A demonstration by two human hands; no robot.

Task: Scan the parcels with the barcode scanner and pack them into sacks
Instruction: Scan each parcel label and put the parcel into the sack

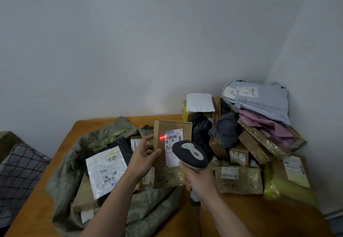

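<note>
On the surface's (241,218) left half, the open sack (78,144) holds a white mailer (105,170) marked "007". The left hand (144,155) grips the left edge of an upright cardboard parcel (174,125), long axis vertical, above the sack. Its label (173,144) reads "S01E M1 A21A", and the scanner's red line falls on the label's left edge. Just to the right, the right hand (198,179) clasps the scanner (189,153) by its handle. More parcels (259,125) are heaped toward the right rear corner.

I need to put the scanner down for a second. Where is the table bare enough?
Best is the bare table near you, between the right hand holding the scanner and the parcel pile. A thin strip runs left of the sack. The sack fills the middle; parcels crowd the far right corner. The left hand holds a cardboard box.
</note>
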